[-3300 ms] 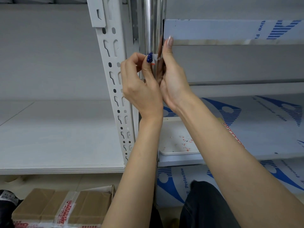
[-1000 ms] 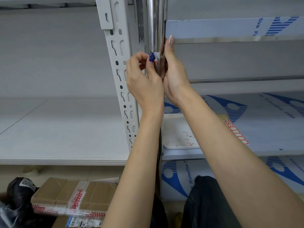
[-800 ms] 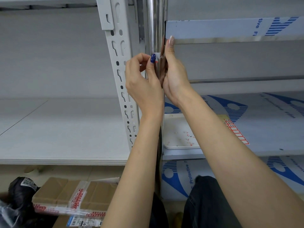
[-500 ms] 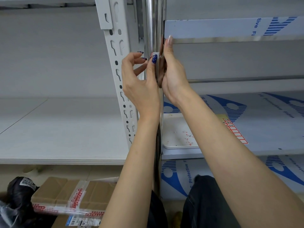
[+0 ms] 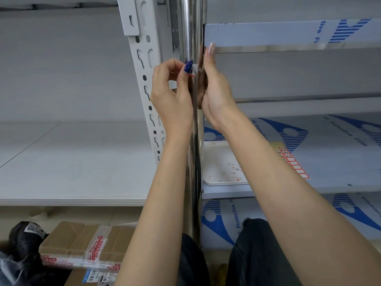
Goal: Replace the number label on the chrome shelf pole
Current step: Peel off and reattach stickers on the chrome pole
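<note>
A chrome shelf pole (image 5: 190,27) rises through the middle of the view. A small white label with a red edge (image 5: 194,70) lies on the pole at hand height. My left hand (image 5: 172,96) is on the pole's left side, fingers curled, its blue-nailed thumb pressing on the label. My right hand (image 5: 214,87) lies flat against the pole's right side with straight fingers pointing up. Most of the label is hidden by the thumb.
A white slotted upright (image 5: 144,58) stands just left of the pole. On the right shelf lie a white tray with red scraps (image 5: 222,170) and a red label sheet (image 5: 292,162). Cardboard boxes (image 5: 86,242) and a black bag (image 5: 22,244) sit on the floor.
Half a second ago the left fingers were spread open by the pole; now they are curled in again, thumb on the label. The right hand has not moved.
</note>
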A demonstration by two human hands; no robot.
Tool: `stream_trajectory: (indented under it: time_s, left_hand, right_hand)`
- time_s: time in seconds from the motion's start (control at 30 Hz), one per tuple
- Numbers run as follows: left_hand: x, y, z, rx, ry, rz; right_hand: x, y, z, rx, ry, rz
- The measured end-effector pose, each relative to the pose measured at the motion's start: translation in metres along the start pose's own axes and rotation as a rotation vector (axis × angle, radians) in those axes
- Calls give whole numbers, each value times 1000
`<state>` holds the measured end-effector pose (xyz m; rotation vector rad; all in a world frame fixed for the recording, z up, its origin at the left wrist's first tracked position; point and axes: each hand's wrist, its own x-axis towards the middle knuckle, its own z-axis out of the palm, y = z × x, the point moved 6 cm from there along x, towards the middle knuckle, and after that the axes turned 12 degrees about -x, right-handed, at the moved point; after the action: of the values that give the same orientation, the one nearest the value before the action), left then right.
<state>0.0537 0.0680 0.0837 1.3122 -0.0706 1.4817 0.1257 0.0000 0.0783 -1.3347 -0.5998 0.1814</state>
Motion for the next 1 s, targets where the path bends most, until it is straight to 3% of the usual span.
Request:
stream_trajectory:
  time_s: [0.2,0.57,0.77,1.0]
  left_hand:
    - [3,-10,4,-162,-120,-136]
    - [-6,-9,-5,-362,16,-252]
    - [-1,-7,-1,-113,-27,-313]
    - [5,-6,9,-13,-168,-422]
  right_hand:
    - [2,0,-2,-39,15,-13]
    - [-1,-2,0,9,-31,-15]
    - [-3,-2,-1,-46,-11,-5]
    - [-2,-3,0,-3,11,5]
